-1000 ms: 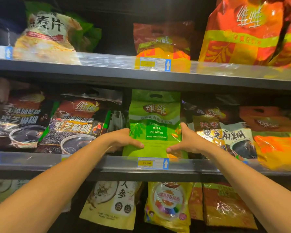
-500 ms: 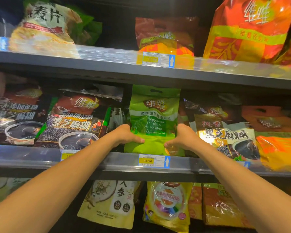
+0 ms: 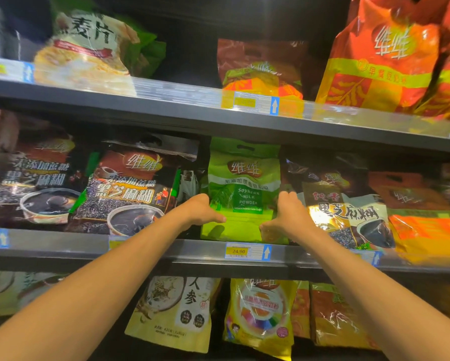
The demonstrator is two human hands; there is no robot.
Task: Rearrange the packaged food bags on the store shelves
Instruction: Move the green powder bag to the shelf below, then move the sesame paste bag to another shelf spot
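A green soybean milk powder bag stands upright in the middle of the middle shelf. My left hand grips its lower left edge, thumb across the front. My right hand grips its lower right edge the same way. Dark black-sesame bags stand to its left. A black-and-gold sesame bag leans against its right side. The fingers of both hands are hidden behind the green bag.
The top shelf carries an oat bag, a brown-orange bag and tall orange bags. Yellow bags hang below. An orange bag lies at the far right. A price tag sits under the green bag.
Both hands have pushed the green bag back and more upright on the shelf. The hands have slid a little higher along its sides.
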